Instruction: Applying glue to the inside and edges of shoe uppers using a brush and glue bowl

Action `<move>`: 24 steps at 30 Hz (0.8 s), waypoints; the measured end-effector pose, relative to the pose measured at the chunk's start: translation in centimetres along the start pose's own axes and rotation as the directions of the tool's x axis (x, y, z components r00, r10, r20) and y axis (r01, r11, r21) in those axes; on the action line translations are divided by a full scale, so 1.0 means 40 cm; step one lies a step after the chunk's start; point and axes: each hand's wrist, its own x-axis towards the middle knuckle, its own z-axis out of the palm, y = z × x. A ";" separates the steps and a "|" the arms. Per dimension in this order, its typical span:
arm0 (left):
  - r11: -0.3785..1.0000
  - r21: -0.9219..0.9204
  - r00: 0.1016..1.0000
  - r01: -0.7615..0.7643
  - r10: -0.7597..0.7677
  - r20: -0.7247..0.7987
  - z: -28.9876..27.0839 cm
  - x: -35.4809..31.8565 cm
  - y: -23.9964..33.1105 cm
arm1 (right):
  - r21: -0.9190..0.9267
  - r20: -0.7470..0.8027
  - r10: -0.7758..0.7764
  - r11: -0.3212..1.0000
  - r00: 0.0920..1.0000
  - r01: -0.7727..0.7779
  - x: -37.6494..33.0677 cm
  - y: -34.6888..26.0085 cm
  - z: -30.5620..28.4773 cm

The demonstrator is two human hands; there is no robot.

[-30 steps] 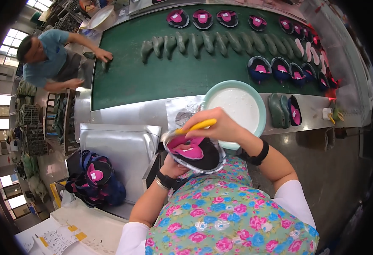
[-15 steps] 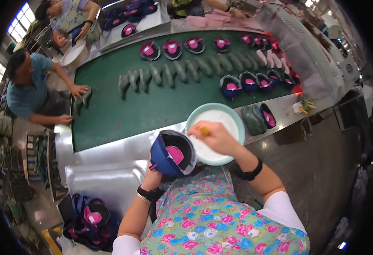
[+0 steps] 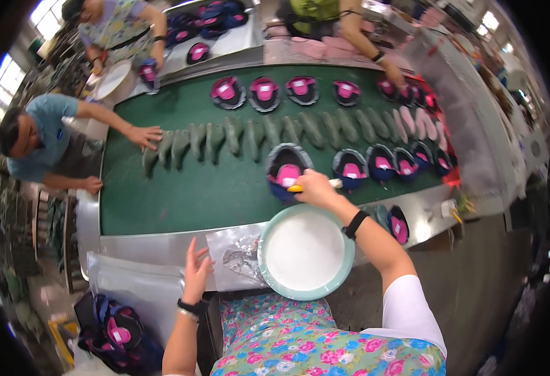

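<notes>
My right hand is closed around a brush with a yellow handle; its pale end shows on the hand's other side. Next to that hand, a dark blue shoe upper with a pink insole and a whitish rim lies on the green belt; whether my fingers touch it is hidden. Just below sits a pale green basin of white liquid. My left hand is raised near the metal ledge, fingers apart, holding nothing.
Dark green foot forms line the belt, with more uppers on both sides. A co-worker's hand touches forms at left; another person's hand reaches in at far right. A pile of uppers sits at lower left.
The upper has gone from my left hand to the belt. My left hand has dropped back, fingers spread. My right hand has moved from over the basin to beside the upper.
</notes>
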 end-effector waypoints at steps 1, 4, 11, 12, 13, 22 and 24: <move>0.999 -0.023 0.995 0.039 -0.040 -0.087 -0.047 -0.039 -0.023 | -0.018 0.003 0.020 1.000 1.000 -0.020 0.023 0.068 0.033; 0.968 -0.050 0.872 0.245 -0.243 -0.425 -0.182 -0.193 -0.080 | -0.204 0.066 0.074 0.977 0.995 -0.059 0.061 0.234 0.144; 0.839 0.248 0.523 0.484 -0.051 -0.851 -0.422 -0.626 -0.173 | -0.238 0.101 -0.011 0.971 0.995 0.035 -0.001 0.234 0.120; 0.719 0.358 0.488 0.596 0.029 -0.872 -0.452 -0.667 -0.189 | -0.200 0.073 -0.063 0.977 0.995 0.077 -0.007 0.198 0.099; 0.575 0.460 0.500 0.676 0.099 -0.860 -0.490 -0.692 -0.201 | -0.213 -0.009 -0.065 0.975 0.998 0.061 -0.008 0.154 0.065; 0.622 -0.683 0.341 -0.384 -0.592 -0.730 -0.870 -0.566 -0.438 | -0.044 -0.186 -0.104 0.994 0.977 0.097 -0.079 -0.451 -0.037; 0.582 -0.640 0.310 -0.502 -0.570 -0.761 -0.873 -0.457 -0.463 | 0.068 -0.146 -0.073 0.994 0.987 0.084 -0.077 -0.592 -0.003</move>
